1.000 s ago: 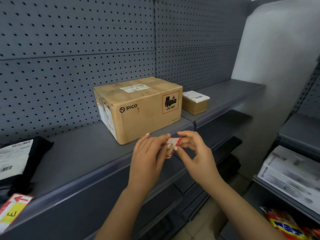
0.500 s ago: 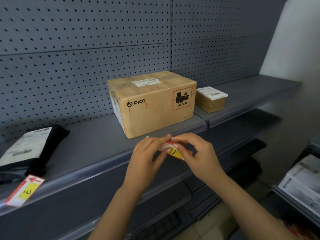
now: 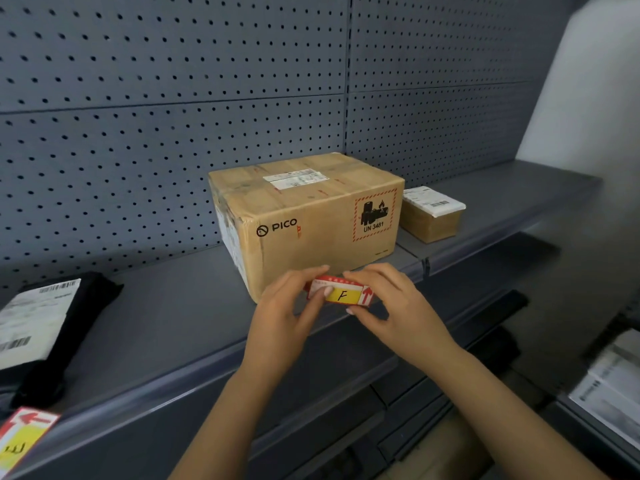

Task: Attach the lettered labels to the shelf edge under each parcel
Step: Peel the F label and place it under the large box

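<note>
Both hands hold the F label (image 3: 341, 294) between them, just in front of the lower front edge of the PICO carton (image 3: 311, 216). The left hand (image 3: 287, 317) pinches the label's left end, thumb on its face; the right hand (image 3: 391, 306) pinches the right end by the red arrow. The label faces the camera, roughly level, above the shelf edge (image 3: 214, 355). Beyond the right hand sits a small brown parcel (image 3: 431, 216). Far left of the grip lie a black mailer bag (image 3: 52, 327) and the E label (image 3: 20, 438) on the shelf lip.
</note>
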A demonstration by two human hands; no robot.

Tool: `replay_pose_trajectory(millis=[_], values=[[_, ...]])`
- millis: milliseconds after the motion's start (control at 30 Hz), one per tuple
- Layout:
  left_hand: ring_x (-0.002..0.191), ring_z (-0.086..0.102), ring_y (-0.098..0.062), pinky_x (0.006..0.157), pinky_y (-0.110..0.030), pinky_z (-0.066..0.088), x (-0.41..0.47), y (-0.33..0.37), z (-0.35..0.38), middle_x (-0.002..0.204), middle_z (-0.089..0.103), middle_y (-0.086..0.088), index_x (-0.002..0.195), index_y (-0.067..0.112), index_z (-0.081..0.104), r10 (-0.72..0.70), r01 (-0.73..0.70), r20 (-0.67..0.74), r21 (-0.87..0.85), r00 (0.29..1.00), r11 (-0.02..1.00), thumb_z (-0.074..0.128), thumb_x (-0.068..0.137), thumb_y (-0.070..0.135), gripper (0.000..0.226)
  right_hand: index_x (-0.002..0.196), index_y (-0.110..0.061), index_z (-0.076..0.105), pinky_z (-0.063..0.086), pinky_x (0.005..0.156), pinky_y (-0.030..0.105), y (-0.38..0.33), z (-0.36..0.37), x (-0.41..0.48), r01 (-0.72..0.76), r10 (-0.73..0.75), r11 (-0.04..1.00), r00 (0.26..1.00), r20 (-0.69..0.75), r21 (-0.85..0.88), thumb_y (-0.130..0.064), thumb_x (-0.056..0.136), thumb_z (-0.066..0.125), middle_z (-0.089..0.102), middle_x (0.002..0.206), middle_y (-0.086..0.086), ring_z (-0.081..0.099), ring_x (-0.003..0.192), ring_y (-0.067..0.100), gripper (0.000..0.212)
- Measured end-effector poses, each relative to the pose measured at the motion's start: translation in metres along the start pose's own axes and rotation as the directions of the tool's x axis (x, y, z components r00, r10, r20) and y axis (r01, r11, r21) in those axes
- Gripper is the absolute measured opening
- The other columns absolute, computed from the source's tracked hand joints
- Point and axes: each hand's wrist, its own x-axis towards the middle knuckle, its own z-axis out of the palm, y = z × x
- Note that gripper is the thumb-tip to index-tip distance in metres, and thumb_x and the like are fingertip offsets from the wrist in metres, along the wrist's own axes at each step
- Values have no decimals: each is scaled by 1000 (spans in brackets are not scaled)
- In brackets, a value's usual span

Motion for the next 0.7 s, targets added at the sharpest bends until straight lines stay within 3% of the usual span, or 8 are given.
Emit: replay_pose_trajectory(millis=[100,200,300,367,467,600,700], values=[[101,59,-1,89,-21,48,2,-9,-4,109,63,16,125,25,61,12,-13,18,71,1000,997,69,87,34,40,129,-24,54,46,87,27,1,6,8,26,-26,1000,1000,-8,-1,-20,83,71,49,118,-10,51,105,12,49],[108,56,-5,101,-29,41,4,-21,-6,114,63,13,126,22,61,79,-85,35,271,996,959,71,82,39,48,130,-22,55,46,87,26,5,10,15,55,-56,998,998,5,25,-18,83,70,51,118,-8,50,105,11,50],[107,57,-8,107,-33,36,5,-29,-6,112,65,9,120,22,65,126,-116,2,408,992,905,64,89,37,35,127,-19,58,47,88,29,15,13,23,112,-111,992,994,-9,65,-14,84,68,52,115,-5,52,105,13,45],[98,60,-12,102,-34,40,5,-34,-2,104,68,7,109,19,70,172,-138,-32,461,984,877,62,90,30,23,123,-17,60,48,86,26,22,14,29,124,-122,983,992,-25,137,-7,85,67,52,113,-4,55,100,10,41],[85,61,-18,87,-35,47,5,-40,13,93,68,4,96,16,72,157,-98,-83,485,984,869,61,91,21,13,118,-14,63,48,81,20,41,20,38,140,-140,969,990,-14,202,0,86,64,54,108,-5,57,92,6,35],[85,58,-16,96,-39,45,-3,-51,37,89,68,3,95,13,73,121,-20,-144,557,982,830,66,90,13,8,113,-10,65,51,80,32,74,41,35,192,-200,964,979,28,182,3,88,60,57,107,0,57,96,12,29],[88,60,-17,99,-37,44,-11,-49,51,94,69,3,97,12,73,79,38,-173,588,982,808,66,92,14,9,111,-9,66,50,83,31,93,43,31,204,-218,948,976,29,243,3,87,62,58,108,2,57,100,15,27]])
